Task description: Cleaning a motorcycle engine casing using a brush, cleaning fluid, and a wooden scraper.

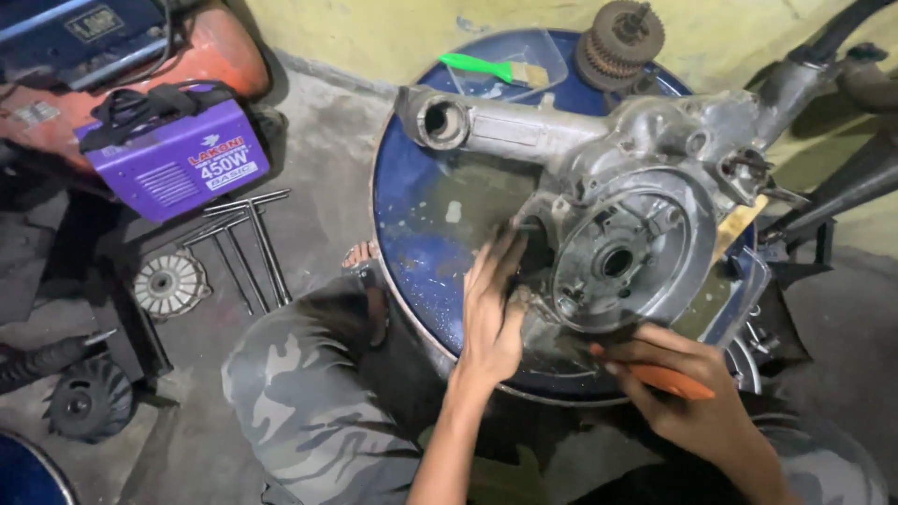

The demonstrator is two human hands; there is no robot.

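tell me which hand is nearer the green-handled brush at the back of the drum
Left. The left hand rests on the near side of the engine casing, below the brush. The right hand, holding an orange-handled tool, is lower and farther right.

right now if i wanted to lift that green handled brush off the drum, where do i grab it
Take the brush by its green handle, coming from the left, the far side of the blue drum. The handle points left and lies free; the bristle end points right toward the gear cluster. It seems to rest in a clear tray, so pinch from above.
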